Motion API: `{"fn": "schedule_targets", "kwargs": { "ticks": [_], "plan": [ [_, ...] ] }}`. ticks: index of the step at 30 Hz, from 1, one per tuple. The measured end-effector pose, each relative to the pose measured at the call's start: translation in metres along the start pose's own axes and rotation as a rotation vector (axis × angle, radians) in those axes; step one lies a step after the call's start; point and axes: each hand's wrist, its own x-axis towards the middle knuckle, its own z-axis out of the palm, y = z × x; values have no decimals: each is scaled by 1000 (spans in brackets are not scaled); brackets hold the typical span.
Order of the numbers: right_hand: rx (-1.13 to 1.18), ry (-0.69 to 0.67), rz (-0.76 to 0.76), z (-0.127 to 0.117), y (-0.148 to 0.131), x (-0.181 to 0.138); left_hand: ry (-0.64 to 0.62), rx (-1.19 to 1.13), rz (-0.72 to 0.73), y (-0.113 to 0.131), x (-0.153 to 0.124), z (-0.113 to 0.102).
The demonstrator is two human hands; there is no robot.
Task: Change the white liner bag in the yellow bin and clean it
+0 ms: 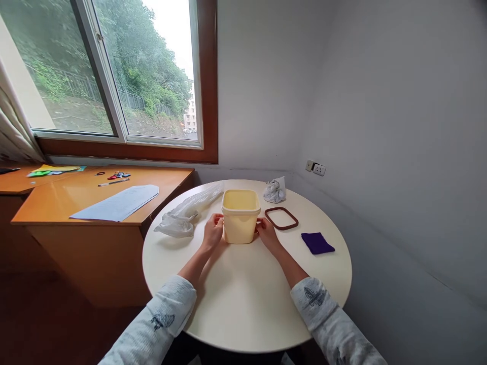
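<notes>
Round and smooth, the cream table [247, 299] carries a squarish pale-yellow plastic tub [240, 215] at its middle. Left hand [212, 232] and right hand [267, 234] press its opposite sides, fingers curled. Right of the tub lie a brown rounded-rectangle lid [281, 218] and a purple cloth [317, 243]; left lies a crumpled clear bag [182, 217].

Soft daylight from the window [114, 76]; wide-angle bending at edges.

To my left on my round table [247, 304] lies a clear plastic bag [182, 215]; a crumpled white bag [274, 191] sits at the back, and a brown ring [290, 214] and purple cloth [317, 243] lie to my right.
</notes>
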Motion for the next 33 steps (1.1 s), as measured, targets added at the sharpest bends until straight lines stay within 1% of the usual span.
{"fn": "schedule_targets", "kwargs": {
  "ticks": [6, 24, 27, 31, 33],
  "plan": [
    [-10, 0, 2, 1, 1, 1, 10, 32, 22, -1, 1, -1],
    [-27, 10, 8, 2, 4, 3, 5, 18, 49, -7, 2, -1],
    [-28, 9, 2, 1, 4, 2, 23, 8, 34, -7, 3, -1],
    [-16, 0, 1, 1, 6, 2, 84, -2, -12, -3, 1, -2],
    [-10, -2, 2, 1, 6, 2, 80, -15, -35, -1, 0, -2]
  ]
}}
